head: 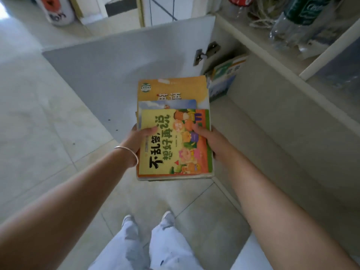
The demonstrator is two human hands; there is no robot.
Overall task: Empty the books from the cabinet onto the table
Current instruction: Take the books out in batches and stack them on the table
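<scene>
I hold a stack of books flat in front of me, above the tiled floor. A yellow picture book with cartoon figures lies on top, with a blue book and a larger orange one beneath. My left hand grips the stack's left edge with its thumb on the cover. At the right edge, my right hand grips with its thumb on top as well. Inside the open cabinet, more books stand upright on the lower shelf. The table is out of view.
The cabinet's grey door is swung open to the left, behind the stack. An upper shelf holds plastic bottles and rope. My legs and shoes stand on the tiled floor below.
</scene>
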